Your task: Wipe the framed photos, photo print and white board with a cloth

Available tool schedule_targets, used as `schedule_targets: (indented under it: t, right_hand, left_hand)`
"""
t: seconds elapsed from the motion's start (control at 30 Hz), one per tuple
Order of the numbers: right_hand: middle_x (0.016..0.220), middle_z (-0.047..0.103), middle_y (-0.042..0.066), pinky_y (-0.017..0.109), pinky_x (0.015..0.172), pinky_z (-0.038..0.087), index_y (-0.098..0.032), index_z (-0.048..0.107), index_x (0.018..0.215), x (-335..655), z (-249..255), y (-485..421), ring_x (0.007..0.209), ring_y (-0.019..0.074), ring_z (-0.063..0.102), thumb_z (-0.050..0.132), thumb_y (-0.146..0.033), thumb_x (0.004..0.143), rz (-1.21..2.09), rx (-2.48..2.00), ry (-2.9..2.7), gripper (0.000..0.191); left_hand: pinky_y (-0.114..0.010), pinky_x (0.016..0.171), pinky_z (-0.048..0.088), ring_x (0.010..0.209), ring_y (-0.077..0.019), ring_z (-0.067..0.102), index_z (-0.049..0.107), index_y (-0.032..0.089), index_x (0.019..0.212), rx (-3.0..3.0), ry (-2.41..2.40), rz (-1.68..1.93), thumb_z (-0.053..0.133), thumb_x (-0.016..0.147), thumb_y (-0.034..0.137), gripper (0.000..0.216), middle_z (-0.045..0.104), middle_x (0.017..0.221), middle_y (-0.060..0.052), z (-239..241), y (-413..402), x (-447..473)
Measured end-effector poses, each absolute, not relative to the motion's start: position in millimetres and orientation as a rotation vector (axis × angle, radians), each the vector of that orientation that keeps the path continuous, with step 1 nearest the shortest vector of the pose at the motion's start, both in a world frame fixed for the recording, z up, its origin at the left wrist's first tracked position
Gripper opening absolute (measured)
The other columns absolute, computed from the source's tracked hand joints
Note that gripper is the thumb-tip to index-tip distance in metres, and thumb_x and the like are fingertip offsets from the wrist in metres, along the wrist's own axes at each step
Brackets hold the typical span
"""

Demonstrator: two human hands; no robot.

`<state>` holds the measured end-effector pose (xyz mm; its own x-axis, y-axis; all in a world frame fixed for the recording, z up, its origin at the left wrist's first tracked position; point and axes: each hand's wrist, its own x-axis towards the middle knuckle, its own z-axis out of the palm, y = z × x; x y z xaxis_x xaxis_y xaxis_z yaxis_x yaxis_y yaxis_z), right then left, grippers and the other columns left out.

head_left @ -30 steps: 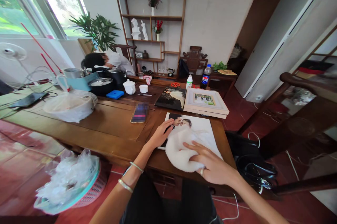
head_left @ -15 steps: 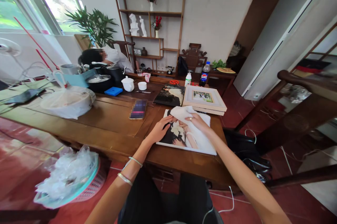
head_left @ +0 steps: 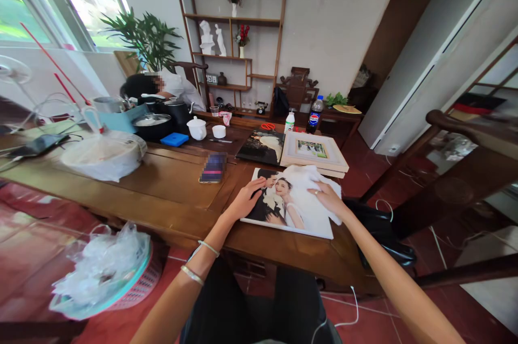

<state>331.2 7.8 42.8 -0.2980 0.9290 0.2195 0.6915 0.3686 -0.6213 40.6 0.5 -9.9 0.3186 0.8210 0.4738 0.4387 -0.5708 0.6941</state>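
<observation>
A large photo print of a couple lies flat near the front edge of the wooden table. My left hand rests on the print's left edge, fingers stretched out flat. My right hand presses a white cloth onto the print's upper right corner, fingers curled over the cloth. Two bracelets show on my left wrist.
Behind the print lie a white framed picture and a dark photo. A phone, bowls, pots and a bagged item sit on the table's left. A person sits at the far side. A basket of plastic stands on the floor.
My right hand has carried the cloth from the print's near edge up across the picture and then over to its upper right corner. The left hand has stayed on the left edge.
</observation>
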Motion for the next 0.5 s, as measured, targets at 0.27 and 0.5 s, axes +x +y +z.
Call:
schedule_targets:
  t: [0.27, 0.5]
  right_hand:
    - [0.143, 0.041, 0.009, 0.053, 0.109, 0.023, -0.020, 0.066, 0.100, 316, 43, -89, 0.133, 0.0280, 0.032, 0.050, -0.010, 0.069, 0.382, -1.127, -2.392, 0.037]
    - [0.142, 0.043, 0.008, 0.049, 0.108, 0.027, -0.020, 0.066, 0.097, 288, 53, -127, 0.132, 0.0276, 0.035, 0.053, -0.009, 0.069, 0.513, -0.948, -2.549, 0.033]
  left_hand:
    - [-0.040, 0.110, 0.034, 0.127, -0.0202, 0.046, 0.058, 0.019, 0.121, 2.159, 1.139, 1.149, 0.041, 0.090, 0.023, 0.036, 0.053, 0.134, -0.008, -10, 0, 42]
    - [-0.042, 0.111, 0.032, 0.129, -0.0208, 0.044, 0.058, 0.018, 0.122, 2.167, 1.104, 1.146, 0.041, 0.090, 0.022, 0.036, 0.051, 0.136, -0.009, -8, 0, 41]
